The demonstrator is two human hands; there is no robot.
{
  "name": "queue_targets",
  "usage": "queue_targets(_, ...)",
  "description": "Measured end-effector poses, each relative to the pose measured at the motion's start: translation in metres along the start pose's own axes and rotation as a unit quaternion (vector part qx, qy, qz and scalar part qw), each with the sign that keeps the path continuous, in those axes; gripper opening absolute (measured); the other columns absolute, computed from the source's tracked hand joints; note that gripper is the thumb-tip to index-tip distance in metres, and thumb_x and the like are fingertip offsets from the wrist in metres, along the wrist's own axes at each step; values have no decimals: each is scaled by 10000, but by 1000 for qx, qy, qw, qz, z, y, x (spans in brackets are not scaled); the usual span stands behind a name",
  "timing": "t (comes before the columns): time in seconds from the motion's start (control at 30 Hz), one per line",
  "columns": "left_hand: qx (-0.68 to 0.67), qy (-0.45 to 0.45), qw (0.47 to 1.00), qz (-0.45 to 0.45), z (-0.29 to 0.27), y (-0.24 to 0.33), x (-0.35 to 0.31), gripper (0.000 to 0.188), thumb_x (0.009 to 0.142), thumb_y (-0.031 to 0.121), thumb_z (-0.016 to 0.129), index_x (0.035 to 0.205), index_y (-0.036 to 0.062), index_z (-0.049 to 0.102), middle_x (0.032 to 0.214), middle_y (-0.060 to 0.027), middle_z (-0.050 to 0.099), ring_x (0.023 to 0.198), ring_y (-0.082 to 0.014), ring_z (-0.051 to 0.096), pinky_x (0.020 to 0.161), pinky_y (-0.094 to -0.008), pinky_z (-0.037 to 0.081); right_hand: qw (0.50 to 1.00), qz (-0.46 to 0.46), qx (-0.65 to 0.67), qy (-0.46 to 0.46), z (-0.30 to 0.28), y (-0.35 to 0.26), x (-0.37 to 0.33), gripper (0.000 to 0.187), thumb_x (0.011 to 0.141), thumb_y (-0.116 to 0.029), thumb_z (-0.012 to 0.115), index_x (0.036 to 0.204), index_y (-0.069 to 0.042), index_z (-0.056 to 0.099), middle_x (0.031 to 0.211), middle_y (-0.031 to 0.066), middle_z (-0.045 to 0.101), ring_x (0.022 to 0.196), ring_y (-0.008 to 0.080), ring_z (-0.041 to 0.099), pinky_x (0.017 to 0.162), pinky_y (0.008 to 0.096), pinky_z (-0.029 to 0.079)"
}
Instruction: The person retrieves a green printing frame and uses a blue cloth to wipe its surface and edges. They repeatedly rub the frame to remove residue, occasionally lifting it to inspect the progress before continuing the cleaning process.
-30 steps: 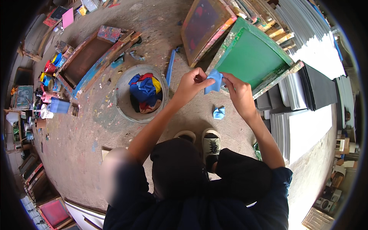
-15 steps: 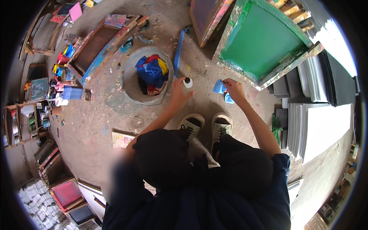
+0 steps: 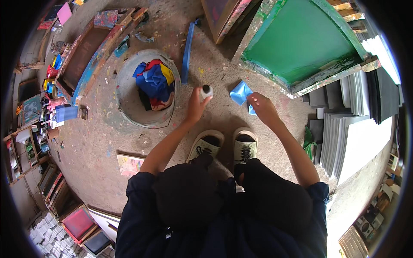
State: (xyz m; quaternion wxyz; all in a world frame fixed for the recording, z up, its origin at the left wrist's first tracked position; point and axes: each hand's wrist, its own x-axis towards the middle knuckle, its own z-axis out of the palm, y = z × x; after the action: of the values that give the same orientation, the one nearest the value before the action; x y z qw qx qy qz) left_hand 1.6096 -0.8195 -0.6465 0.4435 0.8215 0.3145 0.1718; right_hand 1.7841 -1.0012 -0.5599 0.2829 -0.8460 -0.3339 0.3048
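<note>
My left hand (image 3: 195,107) is wrapped round a small white bottle (image 3: 209,95) with a dark top, held upright over the floor ahead of my shoes. To its right, my right hand (image 3: 263,108) is closed on a light blue cloth (image 3: 241,93), pinching it at its right side. The cloth hangs partly folded, with a smaller flap showing below my fingers. A round grey bucket (image 3: 125,112) stands left of my left hand. Inside it lie bundled rags (image 3: 155,84) in blue, red and yellow.
A large frame with a green panel (image 3: 301,41) leans at the far right, above stacked white sheets (image 3: 344,142). A blue strip (image 3: 187,53) lies beyond the bucket. Paint-stained frames (image 3: 84,53) and paint containers line the left. A printed booklet (image 3: 129,164) lies near my left forearm.
My left hand has closed round the bottle, having been open beside it. The blue cloth appears more spread out in my right hand. The view has shifted slightly.
</note>
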Motion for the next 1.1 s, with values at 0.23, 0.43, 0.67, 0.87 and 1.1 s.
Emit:
queue_targets(0.23,67,-47,959,270,-10,79,15,378,732,121,650,1026,21,434,911,-154,520,829,-326,542,702,-384,430,983,-62,-173,22,-13,-80,0,464,782,-503,545,668,-54,572,541,93,559,524,255,578,521,368,452)
queue_targets(0.43,-47,-79,973,212,-17,107,11,387,728,153,670,1032,42,458,844,-142,569,748,-311,580,640,-367,458,995,-51,0,90,-14,-85,-9,392,768,-382,621,631,-19,566,481,88,499,433,209,503,444,313,397)
queue_targets(0.67,-252,-374,893,5,-43,124,17,386,719,231,707,1009,56,521,791,-131,622,716,-269,619,616,-321,469,962,-266,-25,50,-39,-87,-12,266,735,-269,659,694,-23,565,563,92,513,496,221,513,484,327,409)
queue_targets(0.87,-167,-253,948,94,-33,104,11,449,704,277,712,1055,65,528,821,-121,626,742,-262,621,653,-336,473,934,-287,-203,59,-49,-110,-21,346,770,-374,615,767,-36,540,591,86,531,571,263,562,530,349,431)
queue_targets(1.1,-72,-218,959,166,-33,103,9,468,688,288,717,1056,58,542,895,-131,616,804,-287,611,692,-331,471,967,-68,-214,-118,-43,-110,-15,411,804,-442,537,850,-34,523,645,112,571,639,297,583,608,383,455)
